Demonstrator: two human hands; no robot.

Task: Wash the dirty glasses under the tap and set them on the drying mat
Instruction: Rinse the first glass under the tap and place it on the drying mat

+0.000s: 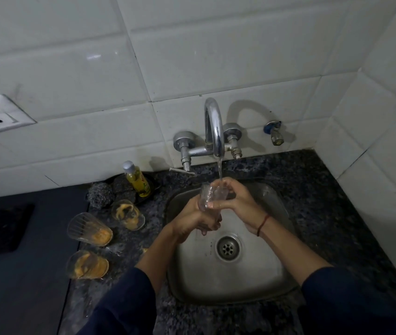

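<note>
Running from the tap [214, 131], a thin stream of water falls on a clear glass [210, 195] held over the sink [264, 281]. Left hand [197, 221]: wrapped round the glass's lower part. Right hand [234, 199]: fingers clasping the upper part, apparently at the rim. Three dirty glasses [89, 229] with orange residue: on the dark counter [313, 189], left of the sink. Soap bottle [138, 180] and steel scrubber [100, 195]: behind them by the wall.
</note>
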